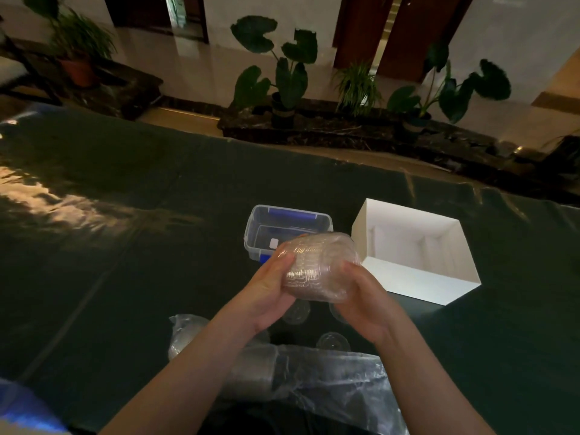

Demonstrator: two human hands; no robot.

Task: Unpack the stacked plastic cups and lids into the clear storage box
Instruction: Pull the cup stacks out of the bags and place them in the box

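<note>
A stack of clear plastic lids, still in thin wrap, is held above the table between both hands. My left hand grips its left side and my right hand grips its right side. Just behind the stack stands the clear storage box with blue latches, open, holding nothing I can make out. A few loose clear dome lids lie on the dark cloth below my hands. A wrapped sleeve of stacked cups lies across the table near me, partly hidden by my left forearm.
An open white cardboard box stands right of the storage box. Loose plastic wrap spreads at the near edge. The table is covered in dark green cloth. Potted plants stand on the floor beyond the far edge.
</note>
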